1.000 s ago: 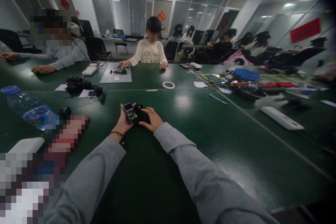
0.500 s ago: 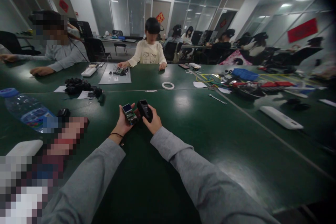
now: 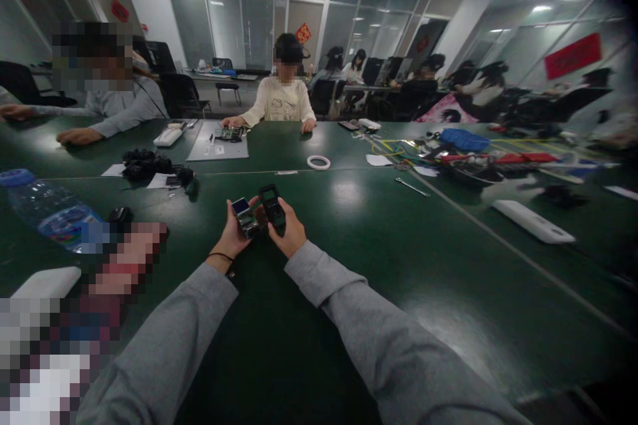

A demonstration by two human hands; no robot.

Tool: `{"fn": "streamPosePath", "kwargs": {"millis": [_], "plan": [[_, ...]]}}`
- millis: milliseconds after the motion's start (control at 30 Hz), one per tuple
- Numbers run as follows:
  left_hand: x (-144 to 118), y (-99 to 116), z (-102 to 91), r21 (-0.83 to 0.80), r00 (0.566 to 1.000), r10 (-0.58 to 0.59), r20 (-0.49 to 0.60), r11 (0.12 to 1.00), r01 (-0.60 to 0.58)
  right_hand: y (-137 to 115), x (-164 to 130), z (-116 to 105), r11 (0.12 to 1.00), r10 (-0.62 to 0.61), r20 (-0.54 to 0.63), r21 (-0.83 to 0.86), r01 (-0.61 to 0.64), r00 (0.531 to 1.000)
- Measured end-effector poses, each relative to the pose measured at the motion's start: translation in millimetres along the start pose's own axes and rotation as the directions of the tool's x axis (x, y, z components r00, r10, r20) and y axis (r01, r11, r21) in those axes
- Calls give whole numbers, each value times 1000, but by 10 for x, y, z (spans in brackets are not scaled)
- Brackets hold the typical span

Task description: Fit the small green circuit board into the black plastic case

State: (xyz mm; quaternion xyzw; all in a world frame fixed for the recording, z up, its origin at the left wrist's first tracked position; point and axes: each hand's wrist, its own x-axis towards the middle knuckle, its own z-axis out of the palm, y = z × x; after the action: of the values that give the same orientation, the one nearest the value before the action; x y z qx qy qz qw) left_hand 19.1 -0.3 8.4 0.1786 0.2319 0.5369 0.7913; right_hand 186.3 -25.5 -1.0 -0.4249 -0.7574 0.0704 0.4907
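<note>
My left hand (image 3: 230, 236) holds a small green circuit board with a little blue screen (image 3: 244, 216), tilted up above the green table (image 3: 379, 239). Right beside it, my right hand (image 3: 289, 234) grips a black plastic housing (image 3: 272, 206), its inner face turned toward me. The two parts sit side by side, close together but apart. Both of my forearms are in grey sleeves.
A water bottle (image 3: 47, 209) and a white power bank (image 3: 47, 281) lie at the left. Black parts (image 3: 149, 166), a white tape ring (image 3: 319, 161), a wrench (image 3: 413, 187), a white bar (image 3: 533, 221) and cables (image 3: 448, 149) are scattered about. Other people sit across the table.
My right hand has lifted the black housing off the table and turned it upright beside the circuit board. My left hand has barely moved.
</note>
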Motion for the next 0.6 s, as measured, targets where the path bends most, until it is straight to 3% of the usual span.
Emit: {"fn": "streamPosePath", "kwargs": {"millis": [133,433,600], "plan": [[12,0,7,-13,1000,-22,6,1000,22,18,-3,29,997,-78,18,0,78,997],[2,-18,35,79,999,-35,-11,996,36,37,-4,36,998,-59,132,42,54,990],[-10,-14,40,82,999,-34,0,996,34,36,0,37,995,-70,139,80,60,988]]}}
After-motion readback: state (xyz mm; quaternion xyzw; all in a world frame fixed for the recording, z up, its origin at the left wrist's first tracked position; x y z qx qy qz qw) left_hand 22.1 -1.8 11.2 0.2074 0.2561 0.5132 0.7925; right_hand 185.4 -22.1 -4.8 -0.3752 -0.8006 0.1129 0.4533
